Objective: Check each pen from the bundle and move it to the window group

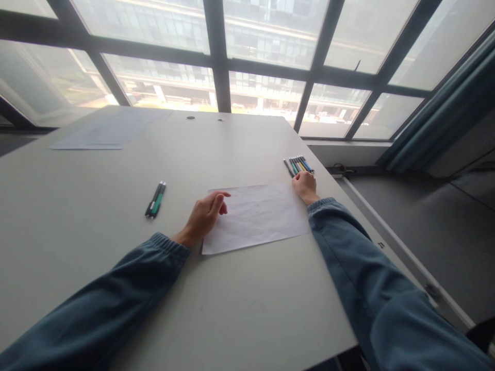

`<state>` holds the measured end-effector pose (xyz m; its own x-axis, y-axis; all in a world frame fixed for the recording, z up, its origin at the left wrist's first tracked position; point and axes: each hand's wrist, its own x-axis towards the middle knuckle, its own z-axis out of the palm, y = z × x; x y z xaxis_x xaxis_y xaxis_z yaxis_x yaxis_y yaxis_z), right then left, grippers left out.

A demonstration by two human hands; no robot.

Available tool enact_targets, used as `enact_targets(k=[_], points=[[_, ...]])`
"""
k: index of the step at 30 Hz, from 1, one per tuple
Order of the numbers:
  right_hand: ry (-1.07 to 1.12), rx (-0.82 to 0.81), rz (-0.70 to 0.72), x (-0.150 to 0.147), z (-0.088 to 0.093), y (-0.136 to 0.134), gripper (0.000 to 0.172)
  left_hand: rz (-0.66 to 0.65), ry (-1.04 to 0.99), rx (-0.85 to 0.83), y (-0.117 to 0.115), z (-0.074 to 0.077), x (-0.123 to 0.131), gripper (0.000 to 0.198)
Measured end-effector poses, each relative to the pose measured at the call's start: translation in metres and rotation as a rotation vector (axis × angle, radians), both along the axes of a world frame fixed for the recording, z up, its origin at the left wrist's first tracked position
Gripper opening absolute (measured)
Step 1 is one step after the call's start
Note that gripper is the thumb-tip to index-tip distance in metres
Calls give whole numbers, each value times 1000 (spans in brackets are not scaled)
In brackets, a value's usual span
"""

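My left hand (208, 213) rests on its side at the left edge of a white sheet of paper (259, 216), fingers loosely curled and apart, holding nothing. Over at the right, my right hand (305, 186) is closed at the near end of a row of several pens (299, 163); whatever its fingers grip is hidden. Left of my left hand lie pens with dark and green barrels (157, 200), side by side on the table.
The white table (240, 309) has its right edge beneath my right forearm. More paper sheets (100, 131) lie at the far left. Behind the table are framed windows (266, 93); a blue curtain (444, 108) hangs at the right.
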<state>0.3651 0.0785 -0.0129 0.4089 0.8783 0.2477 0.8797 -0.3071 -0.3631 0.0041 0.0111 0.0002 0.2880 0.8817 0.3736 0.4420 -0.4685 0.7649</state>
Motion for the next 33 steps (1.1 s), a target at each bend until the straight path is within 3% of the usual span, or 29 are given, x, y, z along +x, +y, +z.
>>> enact_targets(k=[33], points=[[0,20,-39,3,-2,7,23,-38,10,-32,-2,1,0,58]])
